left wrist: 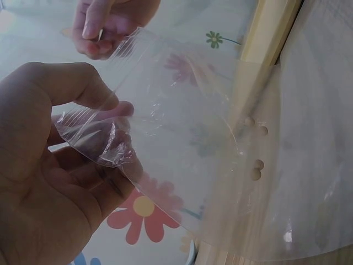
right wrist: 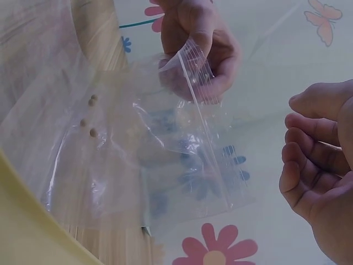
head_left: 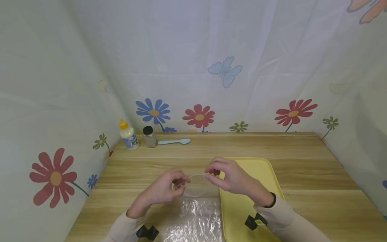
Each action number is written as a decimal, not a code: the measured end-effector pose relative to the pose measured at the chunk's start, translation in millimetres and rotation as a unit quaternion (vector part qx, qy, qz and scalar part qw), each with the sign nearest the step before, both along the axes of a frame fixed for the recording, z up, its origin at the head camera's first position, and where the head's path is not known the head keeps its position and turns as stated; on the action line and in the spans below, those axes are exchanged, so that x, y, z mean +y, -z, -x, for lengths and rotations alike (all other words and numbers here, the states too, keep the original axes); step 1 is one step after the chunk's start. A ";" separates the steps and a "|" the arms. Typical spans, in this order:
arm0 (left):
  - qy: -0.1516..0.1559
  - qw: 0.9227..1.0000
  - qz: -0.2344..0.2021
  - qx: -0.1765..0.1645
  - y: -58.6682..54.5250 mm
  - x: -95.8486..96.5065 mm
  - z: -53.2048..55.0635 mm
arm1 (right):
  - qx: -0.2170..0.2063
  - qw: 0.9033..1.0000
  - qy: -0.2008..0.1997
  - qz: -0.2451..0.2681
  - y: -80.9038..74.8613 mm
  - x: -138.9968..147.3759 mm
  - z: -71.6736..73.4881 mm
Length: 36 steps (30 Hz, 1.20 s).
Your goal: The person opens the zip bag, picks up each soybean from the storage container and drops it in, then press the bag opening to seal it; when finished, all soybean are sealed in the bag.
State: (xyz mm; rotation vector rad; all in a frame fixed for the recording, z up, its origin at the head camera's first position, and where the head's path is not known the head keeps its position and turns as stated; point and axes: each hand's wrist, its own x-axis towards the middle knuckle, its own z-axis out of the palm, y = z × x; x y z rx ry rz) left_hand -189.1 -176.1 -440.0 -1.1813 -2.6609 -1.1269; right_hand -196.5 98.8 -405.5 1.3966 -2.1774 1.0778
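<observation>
My left hand (head_left: 169, 186) pinches the top edge of a clear zip bag (head_left: 193, 220) between thumb and fingers. Its mouth stands parted in a rounded loop in the head view, and the rest of the bag hangs down toward me. Several small round brown balls (right wrist: 92, 132) show through the plastic low in the bag. On the bag's other side is my right hand (head_left: 228, 176), its fingers loosely bent and the thumb apart from the index finger. In the right wrist view a gap separates that right hand (right wrist: 322, 149) from the bag, with nothing seen between its fingers.
A yellow tray (head_left: 252, 164) lies on the wooden table, under my right forearm. Along the back left stand a bottle with a yellow nozzle (head_left: 129, 137) and a black-lidded jar (head_left: 149, 137), beside a pale blue spoon (head_left: 175, 141). Flowered curtains (head_left: 181, 67) border the table.
</observation>
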 end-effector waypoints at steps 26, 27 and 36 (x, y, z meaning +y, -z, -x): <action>0.004 1.000 -0.009 -0.008 1.7 0.2 -0.6 | -0.056 0.996 0.073 -0.021 12.7 22.3 27.9; 0.004 1.000 -0.008 -0.008 1.7 0.2 -0.6 | -0.056 0.995 0.076 -0.022 14.2 22.9 29.7; 0.004 1.000 -0.007 -0.004 2.0 -0.5 0.3 | -0.065 0.992 0.102 -0.031 27.5 28.4 45.4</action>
